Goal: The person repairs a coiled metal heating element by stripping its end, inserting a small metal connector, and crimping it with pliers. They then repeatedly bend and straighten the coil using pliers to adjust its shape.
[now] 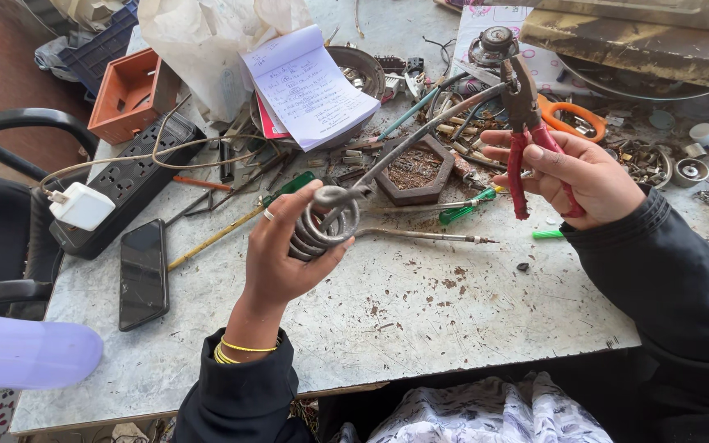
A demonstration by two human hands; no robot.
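Left hand [289, 246] clamps the coil [324, 226]; right hand [572, 176] clamps red pliers [527, 123] on its far rod end. Brace the coil firmly; bend in small, steady increments.

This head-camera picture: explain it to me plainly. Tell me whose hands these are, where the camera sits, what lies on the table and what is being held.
There is one picture, taken by a camera worn on a person's head, looking down at their own two bare hands over a cluttered worktable. The left hand holds a coiled metal heating element, whose long ends stretch away from it. The right hand grips red-handled pliers, their jaws closed on one of those ends. On the table lie a black phone, a power strip with a white charger, an open notepad, green-handled screwdrivers, orange scissors and many small metal parts.
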